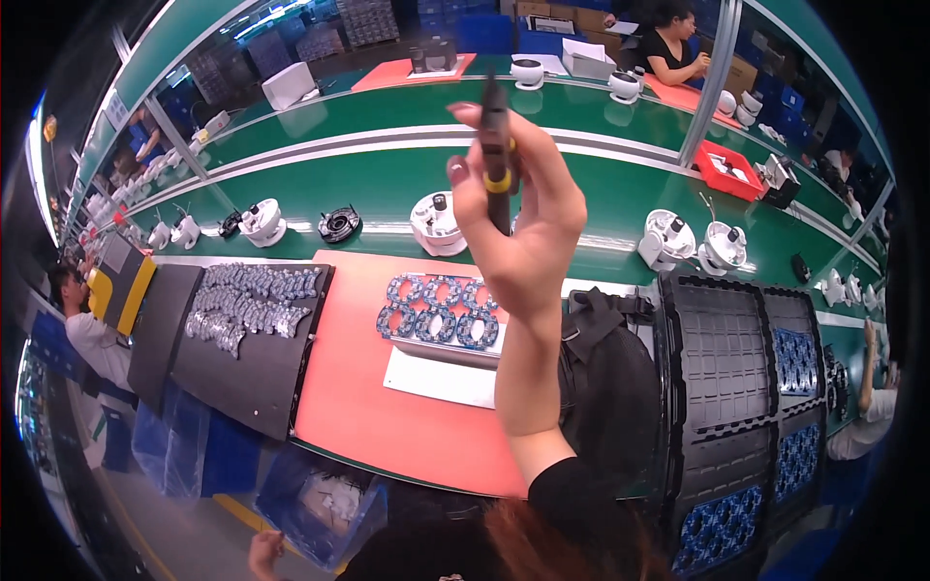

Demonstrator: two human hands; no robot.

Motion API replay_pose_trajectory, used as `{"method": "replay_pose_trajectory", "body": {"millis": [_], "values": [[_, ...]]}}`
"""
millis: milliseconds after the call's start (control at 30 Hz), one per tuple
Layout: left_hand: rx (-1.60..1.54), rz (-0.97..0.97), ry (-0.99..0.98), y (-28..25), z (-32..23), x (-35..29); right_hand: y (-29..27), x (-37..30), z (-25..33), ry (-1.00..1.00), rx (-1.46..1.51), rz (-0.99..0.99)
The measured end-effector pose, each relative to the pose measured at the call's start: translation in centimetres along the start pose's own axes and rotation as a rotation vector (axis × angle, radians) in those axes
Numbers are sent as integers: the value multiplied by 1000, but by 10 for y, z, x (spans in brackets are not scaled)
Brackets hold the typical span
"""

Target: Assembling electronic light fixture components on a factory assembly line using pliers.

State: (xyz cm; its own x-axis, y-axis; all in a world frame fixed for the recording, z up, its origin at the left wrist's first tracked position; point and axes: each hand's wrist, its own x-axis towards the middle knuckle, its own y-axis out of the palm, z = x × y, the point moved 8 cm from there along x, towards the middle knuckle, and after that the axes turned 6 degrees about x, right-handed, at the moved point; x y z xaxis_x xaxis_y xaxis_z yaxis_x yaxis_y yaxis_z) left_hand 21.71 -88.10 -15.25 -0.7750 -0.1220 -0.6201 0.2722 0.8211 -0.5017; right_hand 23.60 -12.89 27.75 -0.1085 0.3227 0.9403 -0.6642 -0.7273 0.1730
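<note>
My right hand (528,208) is raised high over the bench, its fingers closed round dark pliers (496,145) with yellow on the handles, jaws upward. Below and left of it, a panel of blue ring-shaped circuit boards (426,320) rests on a white block fixture (441,382). That fixture stands on a pink mat (358,378), and my forearm hides its right end. Low at the left, beside a blue bin, my left hand (266,554) has curled fingers; whether anything is in them is hidden.
Left, a black board (232,387) carries rows of separated circuit boards (254,295). Right are a black bag (610,378) and black trays (727,339) with blue board panels. White camera-like housings (439,225) line the green conveyor (368,184). A blue bin (320,504) stands below. Other people work around.
</note>
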Motion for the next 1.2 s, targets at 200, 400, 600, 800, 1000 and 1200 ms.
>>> {"method": "replay_pose_trajectory", "body": {"millis": [200, 400, 600, 800, 1000, 1200], "values": [[364, 30, 25, 50, 140, 183, -35, -43, -24, 303, 43, -129], [738, -549, 116, 29, 52, 176, -51, -66, -30, 387, 112, -251], [621, -1282, 133, -85, -169, -44, -63, -63, -48, 461, 97, -393], [22, -1593, 1505, 67, -440, -217, -66, -69, -73, 556, 6, -358], [-107, -481, 2031, 227, -596, -238, -14, -83, -71, 667, -80, -48], [-291, -326, 2105, 273, -611, -229, 28, -83, -56, 655, -149, 148]]}}
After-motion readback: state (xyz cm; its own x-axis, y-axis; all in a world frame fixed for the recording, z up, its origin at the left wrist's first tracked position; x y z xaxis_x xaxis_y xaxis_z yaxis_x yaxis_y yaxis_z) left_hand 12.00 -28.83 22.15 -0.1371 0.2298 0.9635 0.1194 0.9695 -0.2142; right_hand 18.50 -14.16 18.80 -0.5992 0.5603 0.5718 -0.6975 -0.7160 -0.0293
